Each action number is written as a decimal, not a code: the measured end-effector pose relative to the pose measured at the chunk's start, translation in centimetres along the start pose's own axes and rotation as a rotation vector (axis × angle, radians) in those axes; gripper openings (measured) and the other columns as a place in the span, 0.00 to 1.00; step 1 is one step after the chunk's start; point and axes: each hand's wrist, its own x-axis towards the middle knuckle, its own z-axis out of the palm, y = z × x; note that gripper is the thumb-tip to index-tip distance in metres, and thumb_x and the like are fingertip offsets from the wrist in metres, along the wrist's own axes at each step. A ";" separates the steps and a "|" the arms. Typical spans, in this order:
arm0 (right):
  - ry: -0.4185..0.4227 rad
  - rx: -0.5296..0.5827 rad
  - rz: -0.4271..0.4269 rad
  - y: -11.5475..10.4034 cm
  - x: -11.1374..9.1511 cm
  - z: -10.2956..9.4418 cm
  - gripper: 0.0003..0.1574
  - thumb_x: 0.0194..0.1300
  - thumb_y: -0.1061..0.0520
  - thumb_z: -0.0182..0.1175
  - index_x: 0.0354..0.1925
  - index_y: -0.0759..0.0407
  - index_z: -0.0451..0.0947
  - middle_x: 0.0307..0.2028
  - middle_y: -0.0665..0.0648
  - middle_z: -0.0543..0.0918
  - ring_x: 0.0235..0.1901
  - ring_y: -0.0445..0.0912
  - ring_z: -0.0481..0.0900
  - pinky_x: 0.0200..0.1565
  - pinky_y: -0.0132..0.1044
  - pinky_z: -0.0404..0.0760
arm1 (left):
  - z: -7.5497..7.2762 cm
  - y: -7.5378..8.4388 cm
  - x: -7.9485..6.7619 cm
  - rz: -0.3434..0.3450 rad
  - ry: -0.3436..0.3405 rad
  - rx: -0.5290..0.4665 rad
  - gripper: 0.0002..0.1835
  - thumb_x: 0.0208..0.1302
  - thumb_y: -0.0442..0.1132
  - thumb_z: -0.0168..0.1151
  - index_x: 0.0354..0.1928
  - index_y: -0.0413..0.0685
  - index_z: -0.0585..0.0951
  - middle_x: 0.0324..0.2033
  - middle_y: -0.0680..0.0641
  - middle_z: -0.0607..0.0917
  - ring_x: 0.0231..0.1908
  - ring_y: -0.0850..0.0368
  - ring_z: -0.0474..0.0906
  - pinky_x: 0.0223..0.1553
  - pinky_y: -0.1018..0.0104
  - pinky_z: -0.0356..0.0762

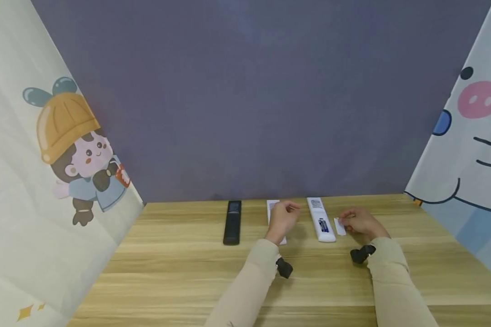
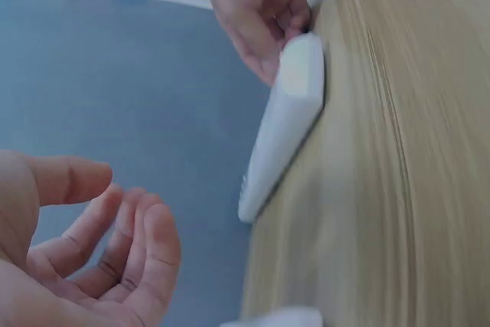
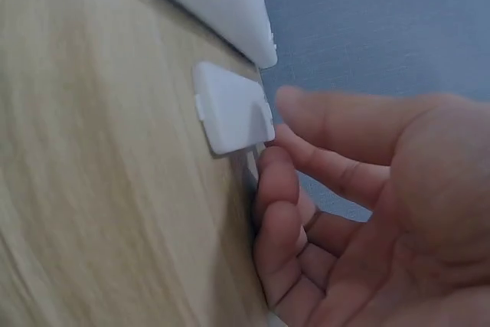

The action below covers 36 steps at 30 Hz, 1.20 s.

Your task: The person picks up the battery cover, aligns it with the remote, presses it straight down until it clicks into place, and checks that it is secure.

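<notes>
We see the small white cover (image 1: 341, 228) lying just beside the white remote control (image 1: 321, 218), on its right. This remote control rests with its back upward, probably so that its compartment stays easy to reach; the batteries (image 1: 323, 225) show inside it, uncovered. The right hand (image 1: 361, 221) is at the edge of the cover, with thumb and fingers near it, but we cannot tell whether they pinch it. The left hand (image 1: 283, 221) holds nothing; its fingers are loosely bent and its thumb is apart from them. It is above a second white remote control (image 1: 272, 207) and hides a part of it. Farther left lies a black remote control (image 1: 232, 222), and we think the three are spaced apart to leave room for the hands. The surface (image 1: 180, 272) has a wood-like grain. Behind it rises a dark grey-blue panel (image 1: 253, 100), between pale sheets with cartoon drawings.
</notes>
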 end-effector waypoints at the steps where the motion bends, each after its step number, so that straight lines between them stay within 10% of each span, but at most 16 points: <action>1: 0.007 0.000 0.002 0.2 0.0 0.1 0.16 0.72 0.63 0.59 0.51 0.76 0.75 0.29 0.52 0.79 0.26 0.41 0.74 0.29 0.33 0.74 | 0.3 0.3 -0.1 -0.012 -0.014 -0.005 0.06 0.64 0.32 0.66 0.40 0.42 0.89 0.30 0.48 0.89 0.22 0.68 0.78 0.27 0.77 0.74; 17: 0.027 -0.134 -0.002 -0.3 0.0 0.1 0.13 0.69 0.61 0.61 0.45 0.72 0.78 0.31 0.57 0.82 0.31 0.45 0.77 0.34 0.36 0.75 | 5.3 0.4 -0.1 -0.195 -0.031 0.130 0.04 0.58 0.39 0.72 0.31 0.47 0.86 0.27 0.51 0.86 0.29 0.59 0.79 0.33 0.68 0.75; 24: -0.041 -0.161 0.018 -0.9 0.7 0.5 0.10 0.69 0.62 0.60 0.42 0.71 0.79 0.28 0.54 0.80 0.28 0.44 0.75 0.33 0.35 0.74 | 6.9 -1.2 1.6 -0.211 0.028 0.220 0.25 0.58 0.40 0.69 0.10 0.53 0.66 0.12 0.54 0.69 0.17 0.57 0.63 0.19 0.64 0.59; 36: -0.153 -0.119 0.119 -1.1 1.1 -0.7 0.06 0.69 0.61 0.60 0.37 0.65 0.78 0.18 0.47 0.72 0.17 0.37 0.66 0.23 0.27 0.66 | 9.0 -0.7 3.1 -0.250 0.063 0.415 0.18 0.53 0.52 0.77 0.32 0.44 0.85 0.28 0.46 0.87 0.33 0.50 0.84 0.36 0.55 0.83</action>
